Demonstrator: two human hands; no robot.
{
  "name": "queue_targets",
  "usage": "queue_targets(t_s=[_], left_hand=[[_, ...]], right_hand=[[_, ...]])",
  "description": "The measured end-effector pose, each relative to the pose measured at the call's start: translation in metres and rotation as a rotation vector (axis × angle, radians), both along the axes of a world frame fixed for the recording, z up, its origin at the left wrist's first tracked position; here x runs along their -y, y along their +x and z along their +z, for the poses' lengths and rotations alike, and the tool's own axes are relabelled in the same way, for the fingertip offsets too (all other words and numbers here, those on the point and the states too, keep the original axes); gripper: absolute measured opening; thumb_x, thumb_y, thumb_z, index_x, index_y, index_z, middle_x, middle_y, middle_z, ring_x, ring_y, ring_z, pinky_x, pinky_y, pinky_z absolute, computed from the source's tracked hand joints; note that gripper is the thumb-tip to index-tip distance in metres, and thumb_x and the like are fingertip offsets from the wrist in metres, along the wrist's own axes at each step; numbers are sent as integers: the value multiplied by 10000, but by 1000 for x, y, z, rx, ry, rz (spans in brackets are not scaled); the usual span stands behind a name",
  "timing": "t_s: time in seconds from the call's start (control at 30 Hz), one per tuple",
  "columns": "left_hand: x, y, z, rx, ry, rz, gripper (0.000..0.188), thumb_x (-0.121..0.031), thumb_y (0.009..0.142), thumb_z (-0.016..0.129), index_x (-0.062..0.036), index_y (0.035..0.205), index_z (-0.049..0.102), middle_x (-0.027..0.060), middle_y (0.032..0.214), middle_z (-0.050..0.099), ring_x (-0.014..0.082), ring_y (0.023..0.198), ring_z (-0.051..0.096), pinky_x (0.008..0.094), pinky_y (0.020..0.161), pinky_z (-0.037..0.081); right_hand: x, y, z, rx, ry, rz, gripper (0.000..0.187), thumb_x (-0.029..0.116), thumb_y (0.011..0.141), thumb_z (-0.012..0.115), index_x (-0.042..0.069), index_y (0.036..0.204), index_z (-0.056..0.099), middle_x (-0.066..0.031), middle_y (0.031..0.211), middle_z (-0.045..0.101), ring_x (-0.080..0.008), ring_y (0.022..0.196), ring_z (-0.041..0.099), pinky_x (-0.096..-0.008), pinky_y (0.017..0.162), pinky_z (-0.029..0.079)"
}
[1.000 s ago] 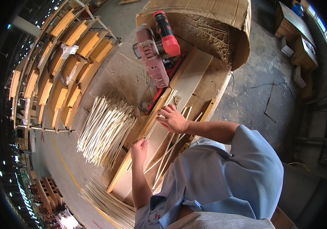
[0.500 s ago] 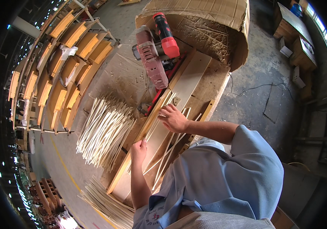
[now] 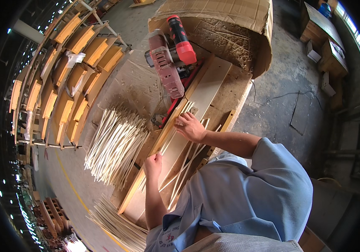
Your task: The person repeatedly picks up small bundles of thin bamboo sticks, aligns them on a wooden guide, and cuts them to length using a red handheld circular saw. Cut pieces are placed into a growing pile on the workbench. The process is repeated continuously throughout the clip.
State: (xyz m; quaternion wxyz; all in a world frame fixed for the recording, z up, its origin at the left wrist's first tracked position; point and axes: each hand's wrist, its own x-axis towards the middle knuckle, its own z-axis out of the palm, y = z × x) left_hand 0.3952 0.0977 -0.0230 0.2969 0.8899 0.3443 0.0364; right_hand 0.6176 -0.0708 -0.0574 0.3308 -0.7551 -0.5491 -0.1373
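Note:
My left hand [image 3: 152, 166] is closed around thin pale wooden sticks [image 3: 168, 142] lying along the wooden fence [image 3: 157, 147]. Farther up the same fence, my right hand [image 3: 191, 127] bends its fingers down over the sticks, close to their far ends. Just beyond those ends stands a miter saw with a dusty reddish guard [image 3: 166, 69] and a red-and-black handle [image 3: 182, 42]. Several loose sticks [image 3: 183, 178] lie crossed on the near side of the pale work board [image 3: 215, 80]. What sits under my fingertips is partly hidden.
A big pile of pale sticks [image 3: 117, 145] lies left of the fence, with a longer bundle [image 3: 119, 227] at the lower left. Behind the saw, a cardboard box [image 3: 230, 42] holds offcuts and sawdust. A rack of wooden parts [image 3: 69, 80] stands far left; a cable [image 3: 289, 96] crosses the floor at right.
My right hand has shifted very slightly away from me, and its fingers have drawn closer together over the sticks. My left hand stays nearly in place.

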Motion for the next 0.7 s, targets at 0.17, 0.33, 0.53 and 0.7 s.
queue_targets(t_s=[0.17, 0.33, 0.53, 0.7], left_hand=[[14, -6, -3, 65, 195, 26, 347, -327, 980, 683, 6, 898, 737, 195, 799, 717, 391, 702, 678, 477, 652, 516], [32, -15, -3, 302, 479, 63, 148, -175, 946, 701, -36, 983, 739, 140, 988, 760, 349, 876, 695, 438, 796, 554], [53, 31, 15, 444, 629, -212, 114, -124, 913, 698, -58, 1002, 724, 75, 1119, 730, 320, 1151, 607, 504, 1025, 448], [55, 77, -4, 342, 654, -367, 226, -117, 858, 729, -67, 1078, 741, 37, 1250, 719, 317, 1322, 524, 599, 1138, 333]], right_hand=[[-5, 1, -5, 16, -14, -26, 240, 228, 868, 692, 113, 1074, 733, -57, 1156, 583, -283, 1132, 536, -422, 1026, 453], [-10, -2, -5, -72, -40, -32, 226, 241, 879, 685, 122, 1062, 740, -57, 1140, 577, -279, 1141, 531, -412, 1006, 461], [-11, 3, -9, -83, -20, -19, 229, 254, 835, 722, 121, 1020, 751, -54, 1135, 593, -286, 1120, 551, -414, 989, 481], [-13, 6, -4, -147, 19, 0, 260, 208, 797, 737, 86, 1026, 726, -76, 1101, 624, -298, 1091, 579, -402, 982, 490]])
